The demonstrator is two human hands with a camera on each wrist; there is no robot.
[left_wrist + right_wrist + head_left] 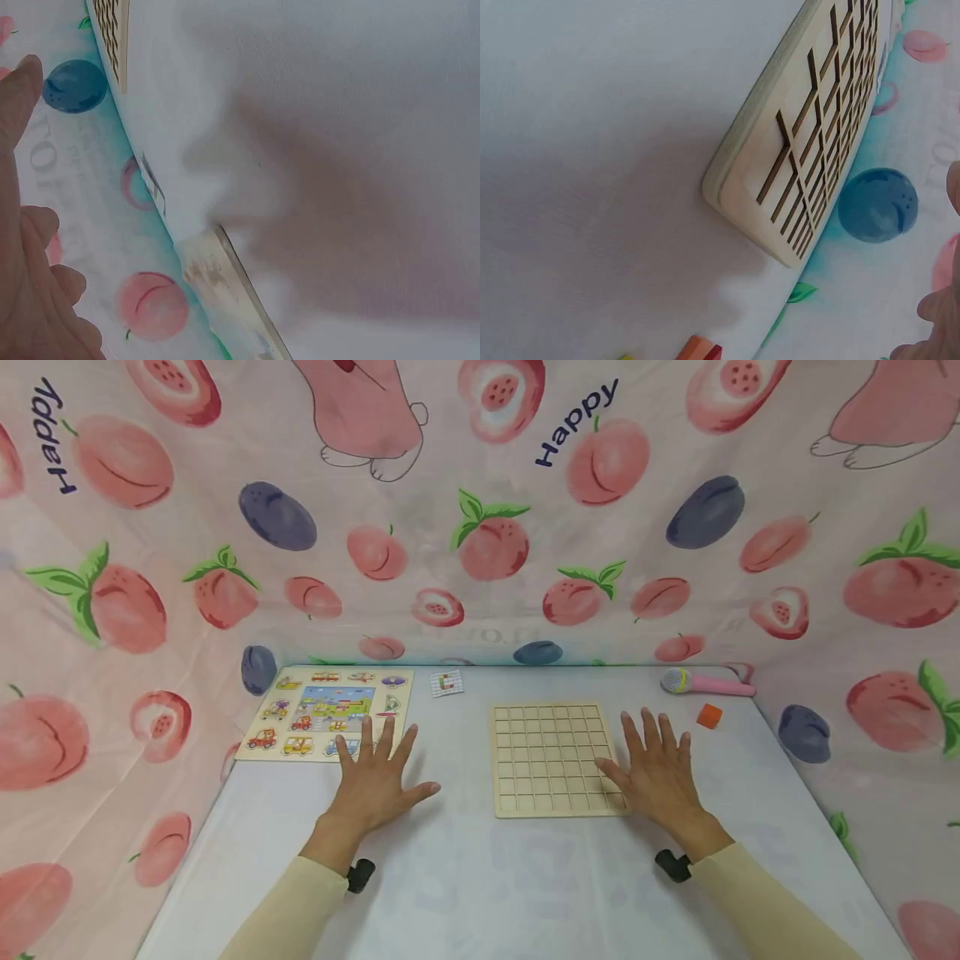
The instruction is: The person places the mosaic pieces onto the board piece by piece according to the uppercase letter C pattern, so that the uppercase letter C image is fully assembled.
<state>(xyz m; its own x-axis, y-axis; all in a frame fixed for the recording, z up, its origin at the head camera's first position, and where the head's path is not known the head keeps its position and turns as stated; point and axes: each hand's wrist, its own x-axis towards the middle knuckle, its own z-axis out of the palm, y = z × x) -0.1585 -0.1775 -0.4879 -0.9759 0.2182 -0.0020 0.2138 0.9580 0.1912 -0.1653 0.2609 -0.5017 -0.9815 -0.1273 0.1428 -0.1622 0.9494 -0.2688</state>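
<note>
Beige-sleeved, the left hand and right hand splay wide, released (right thumb over a gridded board).

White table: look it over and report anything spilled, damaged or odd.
Nothing stands out: no spill or damage shows on the table. The wooden grid board, small card, pink microphone and orange block lie apart; the picture puzzle is partly hidden by the left hand.
</note>
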